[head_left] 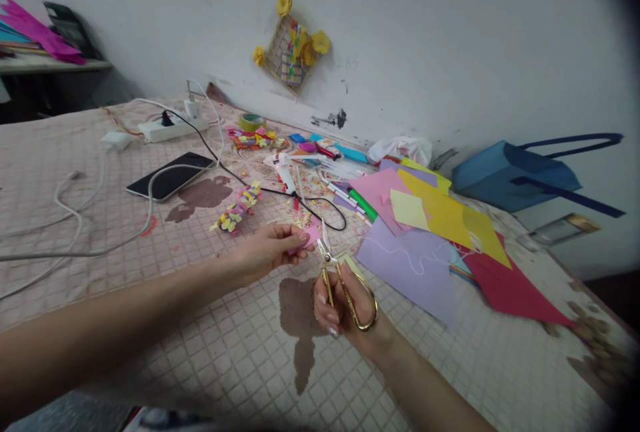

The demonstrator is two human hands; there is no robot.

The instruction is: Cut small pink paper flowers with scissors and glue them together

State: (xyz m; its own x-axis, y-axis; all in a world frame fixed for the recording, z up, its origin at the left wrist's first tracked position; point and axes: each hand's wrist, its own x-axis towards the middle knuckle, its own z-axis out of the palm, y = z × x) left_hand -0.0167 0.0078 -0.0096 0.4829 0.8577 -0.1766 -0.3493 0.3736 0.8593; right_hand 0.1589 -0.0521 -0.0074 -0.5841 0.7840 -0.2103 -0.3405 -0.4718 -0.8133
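The step in hand looks to be trimming a small piece of pink paper [313, 235], which is held above the patterned surface [225, 365], in front of the person. The left hand [280, 245] pinches it between thumb and fingers, leaving its far edge free toward the right. The right hand [345, 312] grips gold-handled scissors [327, 259], fingers in the loops, with the blades parted in a narrow V and pointing away from the body. The blades are right at the paper's free edge; whether it lies between them or just beside them is hard to tell. The next move seems to call for keeping the pinch firm and the thumb clear of the blades while the edge is lined up and the scissors close. Just beyond the hands lie paper scraps and a white hot glue gun [285, 172]. A strip of yellow and pink paper flowers [237, 209] rests to the left, and a lavender sheet [405, 265] lies to the right, near a green marker [363, 204].
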